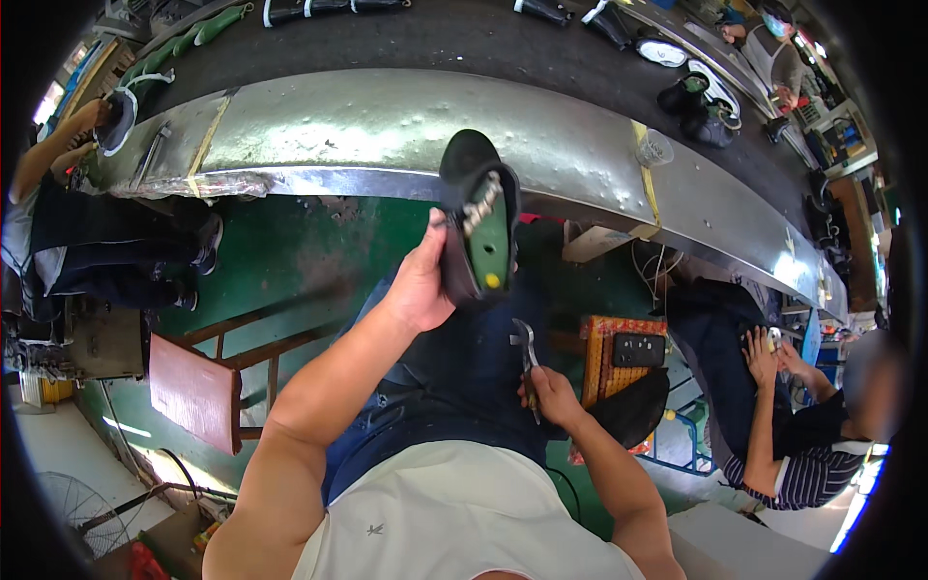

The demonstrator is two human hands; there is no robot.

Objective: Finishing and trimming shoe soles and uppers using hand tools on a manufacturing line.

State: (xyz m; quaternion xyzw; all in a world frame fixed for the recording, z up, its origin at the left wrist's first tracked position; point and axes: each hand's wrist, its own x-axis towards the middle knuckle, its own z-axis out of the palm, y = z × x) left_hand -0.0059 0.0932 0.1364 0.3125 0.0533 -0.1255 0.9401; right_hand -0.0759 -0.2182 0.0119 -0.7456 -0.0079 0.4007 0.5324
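Observation:
My left hand point(423, 282) is closed around the side of a black shoe upper point(471, 155) that sits on a green shoe last point(490, 237). The last's bottom faces me, with a dark hole and a yellow spot near one end. A pale, lumpy strip runs along one side of the opening. In my right hand point(553, 394), lower and to the right, is a pair of metal pincers point(527, 346); their curved jaws point up, apart from the shoe. My left fingers behind the shoe are mostly hidden.
Ahead runs a metal-edged bench point(387, 126) with a dark belt point(445, 48) carrying several shoes point(710, 121). A wooden stool point(198, 391) stands at left. To my right, a phone point(639, 350) lies on a patterned seat point(601, 362). Co-workers sit on both sides.

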